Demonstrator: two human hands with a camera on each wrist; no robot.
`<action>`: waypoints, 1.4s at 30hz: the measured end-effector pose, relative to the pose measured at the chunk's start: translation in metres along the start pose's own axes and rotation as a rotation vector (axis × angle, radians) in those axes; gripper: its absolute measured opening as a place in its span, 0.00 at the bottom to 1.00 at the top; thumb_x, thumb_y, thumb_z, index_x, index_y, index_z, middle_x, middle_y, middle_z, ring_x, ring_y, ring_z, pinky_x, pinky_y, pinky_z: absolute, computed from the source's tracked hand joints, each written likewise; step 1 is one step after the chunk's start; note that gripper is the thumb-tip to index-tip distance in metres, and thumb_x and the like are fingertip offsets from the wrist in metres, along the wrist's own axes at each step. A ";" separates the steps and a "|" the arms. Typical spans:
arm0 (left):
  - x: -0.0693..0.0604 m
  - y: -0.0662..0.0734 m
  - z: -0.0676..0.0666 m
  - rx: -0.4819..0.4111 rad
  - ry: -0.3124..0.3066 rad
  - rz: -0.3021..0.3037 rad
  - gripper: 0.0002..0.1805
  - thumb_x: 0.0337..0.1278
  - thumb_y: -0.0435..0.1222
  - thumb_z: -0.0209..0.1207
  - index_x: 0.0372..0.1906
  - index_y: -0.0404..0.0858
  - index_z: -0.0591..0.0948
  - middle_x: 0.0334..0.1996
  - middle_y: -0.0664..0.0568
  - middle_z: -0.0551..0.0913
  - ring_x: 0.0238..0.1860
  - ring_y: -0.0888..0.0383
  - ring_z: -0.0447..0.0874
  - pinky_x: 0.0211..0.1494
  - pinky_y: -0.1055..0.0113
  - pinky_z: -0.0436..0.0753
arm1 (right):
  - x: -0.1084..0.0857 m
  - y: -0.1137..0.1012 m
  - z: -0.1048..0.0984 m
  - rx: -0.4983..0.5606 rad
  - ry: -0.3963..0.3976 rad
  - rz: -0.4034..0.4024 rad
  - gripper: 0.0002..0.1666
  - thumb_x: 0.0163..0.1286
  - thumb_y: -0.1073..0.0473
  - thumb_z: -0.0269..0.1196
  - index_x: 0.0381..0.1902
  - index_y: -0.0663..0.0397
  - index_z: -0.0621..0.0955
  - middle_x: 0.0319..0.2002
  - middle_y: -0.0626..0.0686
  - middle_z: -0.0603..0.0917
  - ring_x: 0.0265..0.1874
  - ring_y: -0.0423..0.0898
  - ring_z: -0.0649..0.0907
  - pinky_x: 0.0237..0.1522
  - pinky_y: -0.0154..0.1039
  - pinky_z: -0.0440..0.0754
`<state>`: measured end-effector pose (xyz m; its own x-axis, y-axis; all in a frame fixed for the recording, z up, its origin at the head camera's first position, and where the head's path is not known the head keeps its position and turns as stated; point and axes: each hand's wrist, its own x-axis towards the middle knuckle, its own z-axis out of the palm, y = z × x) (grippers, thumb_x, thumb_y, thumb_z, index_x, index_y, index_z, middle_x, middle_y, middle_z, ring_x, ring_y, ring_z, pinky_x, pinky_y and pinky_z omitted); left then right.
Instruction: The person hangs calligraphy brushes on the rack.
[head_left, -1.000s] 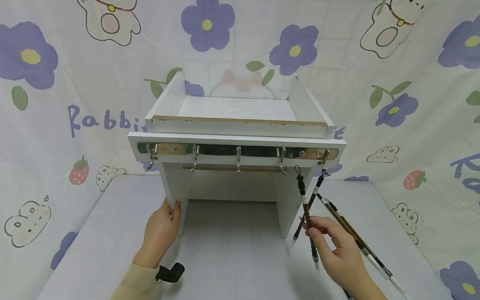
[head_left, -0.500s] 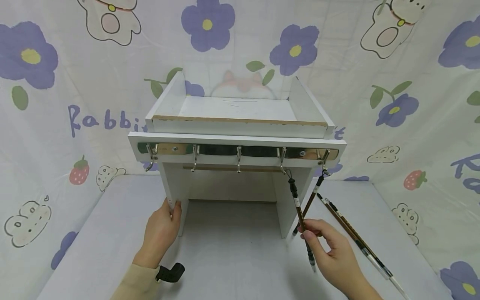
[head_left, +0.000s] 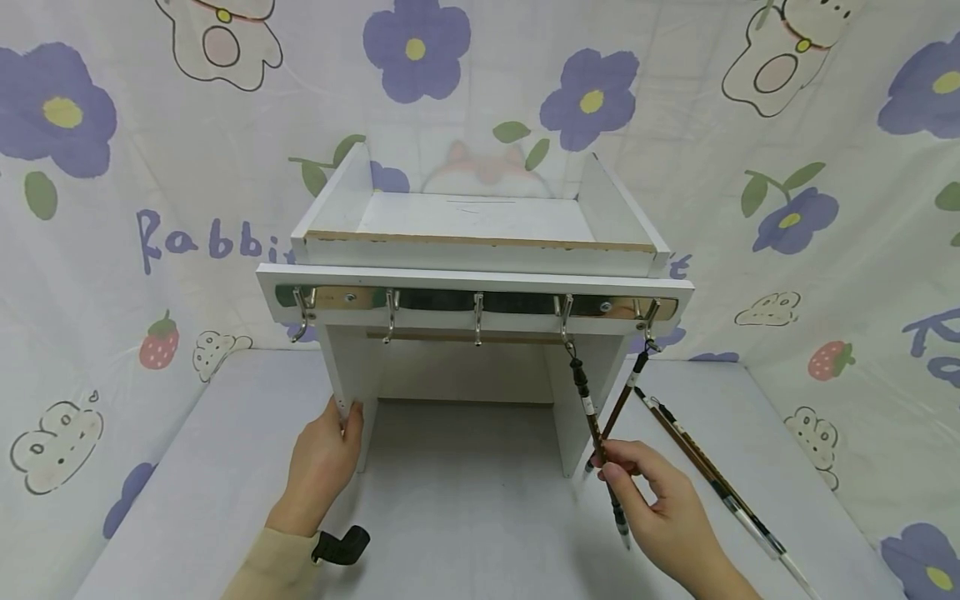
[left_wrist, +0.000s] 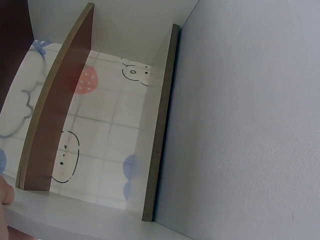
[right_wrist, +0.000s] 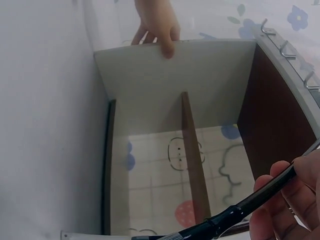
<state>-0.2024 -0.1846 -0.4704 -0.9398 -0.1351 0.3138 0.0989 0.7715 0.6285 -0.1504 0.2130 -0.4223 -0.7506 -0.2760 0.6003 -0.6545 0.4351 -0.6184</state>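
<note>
My right hand (head_left: 652,500) pinches the shaft of a dark calligraphy brush (head_left: 585,398) between thumb and fingers. The brush leans, its capped tip low. Its cord loop meets the tip of the second hook from the right (head_left: 567,321); I cannot tell whether it is fully over it. A second calligraphy brush (head_left: 636,373) hangs from the rightmost hook (head_left: 651,321), crossing behind the held one. At the left, my left hand (head_left: 318,462) grips the edge of the white shelf's side panel (head_left: 347,371), thumb on the inner face, as the right wrist view shows.
A metal hook rail (head_left: 435,298) runs along the shelf's front board. Above it is an open-topped tray section (head_left: 480,250). Several more brushes (head_left: 712,475) lie on the white table (head_left: 465,533) at the right. A patterned cloth (head_left: 480,108) hangs behind.
My right hand has moved the brush left, bringing its loop from between the two right hooks to the tip of the second hook from the right. My left hand has stayed put.
</note>
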 end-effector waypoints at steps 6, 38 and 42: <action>0.000 0.000 0.000 0.002 0.000 0.001 0.24 0.75 0.47 0.42 0.59 0.31 0.71 0.45 0.31 0.82 0.39 0.38 0.85 0.35 0.47 0.80 | 0.001 -0.002 0.001 0.004 -0.004 -0.003 0.18 0.64 0.77 0.60 0.51 0.61 0.79 0.39 0.45 0.84 0.37 0.40 0.82 0.38 0.28 0.77; -0.001 0.002 -0.001 -0.002 0.017 0.005 0.22 0.74 0.46 0.43 0.55 0.32 0.73 0.41 0.32 0.83 0.36 0.39 0.85 0.32 0.48 0.79 | 0.001 0.004 0.028 0.024 0.076 0.099 0.13 0.67 0.73 0.60 0.48 0.58 0.81 0.37 0.47 0.86 0.33 0.42 0.84 0.37 0.28 0.78; -0.001 0.001 -0.001 -0.007 0.013 0.005 0.23 0.75 0.46 0.43 0.56 0.31 0.72 0.42 0.31 0.83 0.36 0.39 0.85 0.32 0.48 0.79 | 0.003 0.006 0.038 0.021 0.072 0.130 0.10 0.69 0.70 0.59 0.46 0.56 0.81 0.37 0.48 0.86 0.33 0.42 0.83 0.36 0.30 0.78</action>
<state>-0.2008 -0.1843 -0.4690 -0.9351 -0.1390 0.3260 0.1059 0.7681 0.6314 -0.1600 0.1822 -0.4439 -0.8213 -0.1554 0.5488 -0.5542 0.4452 -0.7033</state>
